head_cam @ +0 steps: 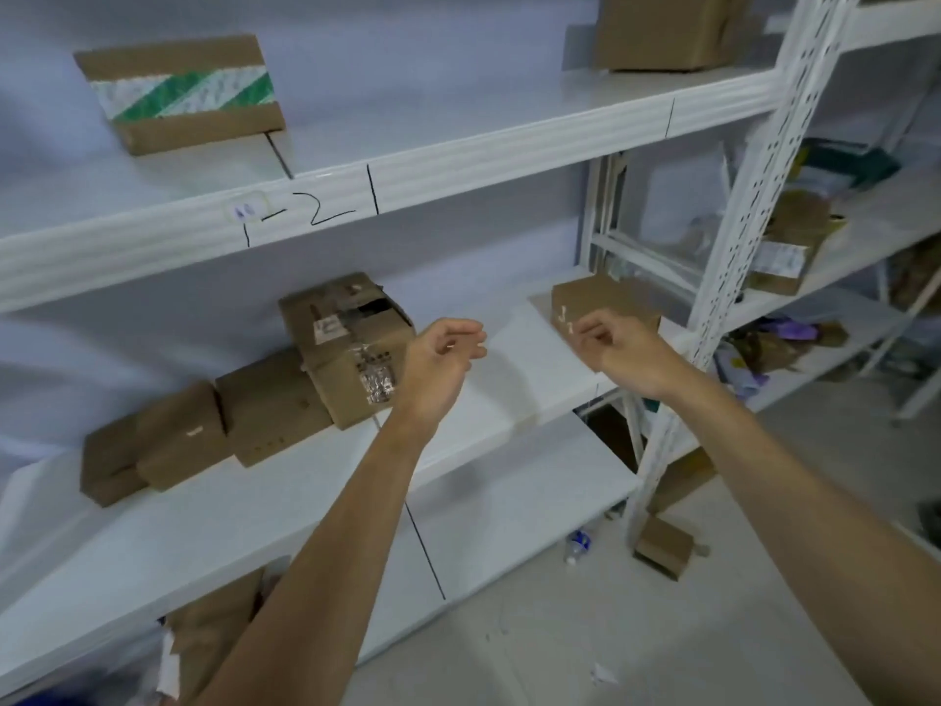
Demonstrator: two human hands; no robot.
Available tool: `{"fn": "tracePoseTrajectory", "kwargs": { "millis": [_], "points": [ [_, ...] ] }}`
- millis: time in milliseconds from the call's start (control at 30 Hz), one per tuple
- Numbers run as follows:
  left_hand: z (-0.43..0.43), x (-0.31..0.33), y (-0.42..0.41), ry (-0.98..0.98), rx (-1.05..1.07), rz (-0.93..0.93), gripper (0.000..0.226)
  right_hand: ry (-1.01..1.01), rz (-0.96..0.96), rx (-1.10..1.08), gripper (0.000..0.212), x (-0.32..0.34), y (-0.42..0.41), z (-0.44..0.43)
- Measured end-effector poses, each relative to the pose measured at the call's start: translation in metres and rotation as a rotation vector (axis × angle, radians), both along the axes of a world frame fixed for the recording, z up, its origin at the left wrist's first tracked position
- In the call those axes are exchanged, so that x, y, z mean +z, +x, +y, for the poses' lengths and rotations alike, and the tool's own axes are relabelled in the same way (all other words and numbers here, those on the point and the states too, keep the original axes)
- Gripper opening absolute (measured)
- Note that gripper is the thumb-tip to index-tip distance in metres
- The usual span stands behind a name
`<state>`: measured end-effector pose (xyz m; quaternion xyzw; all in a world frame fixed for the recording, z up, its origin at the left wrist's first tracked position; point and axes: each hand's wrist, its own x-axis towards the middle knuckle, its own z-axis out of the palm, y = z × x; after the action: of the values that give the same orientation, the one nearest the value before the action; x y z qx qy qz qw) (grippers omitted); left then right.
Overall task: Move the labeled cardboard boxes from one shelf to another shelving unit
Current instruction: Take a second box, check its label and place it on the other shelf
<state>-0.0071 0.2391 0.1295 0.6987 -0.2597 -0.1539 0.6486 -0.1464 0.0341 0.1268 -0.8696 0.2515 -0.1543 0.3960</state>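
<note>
Both my arms reach toward the middle white shelf [509, 400]. My left hand [440, 356] hovers with loosely curled fingers just right of a worn, taped cardboard box [346, 343], holding nothing. My right hand [624, 349] is also empty, fingers apart, in front of a small brown box [593, 298] with white marks on its side. Left of the taped box lie a medium box [270, 415] and a small box [153, 445].
The upper shelf, marked "1-2" on its edge [305, 211], carries a box with green-striped tape [183, 94] and another box [672, 30] farther right. A second shelving unit [814, 257] at right holds cluttered items. A small box [662, 547] and a bottle [578, 545] lie on the floor.
</note>
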Motion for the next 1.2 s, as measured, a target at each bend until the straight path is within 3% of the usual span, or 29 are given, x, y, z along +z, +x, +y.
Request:
{"fn": "tracePoseTrajectory", "kwargs": {
  "millis": [233,600,833,1033,1200],
  "points": [
    [-0.083,-0.036,0.019,0.127,-0.071,-0.069,0.038,0.021,0.051,-0.051,0.027,-0.029,0.010,-0.068],
    [-0.240,-0.076,0.060,0.219,-0.257,-0.032,0.021,-0.099,0.198,-0.187,0.015,-0.057,0.028,-0.185],
    [-0.297,-0.107,0.077,0.293,-0.200,-0.042,0.014,-0.138,0.272,-0.162,0.013,-0.091,0.047,-0.233],
    [-0.328,-0.137,0.073,0.420,-0.056,0.002,0.035,-0.201,0.226,-0.226,0.035,-0.108,0.063,-0.274],
    [-0.340,-0.141,0.059,0.486,0.104,0.078,0.041,-0.112,0.291,-0.113,0.056,-0.118,0.071,-0.310]
  ]
}}
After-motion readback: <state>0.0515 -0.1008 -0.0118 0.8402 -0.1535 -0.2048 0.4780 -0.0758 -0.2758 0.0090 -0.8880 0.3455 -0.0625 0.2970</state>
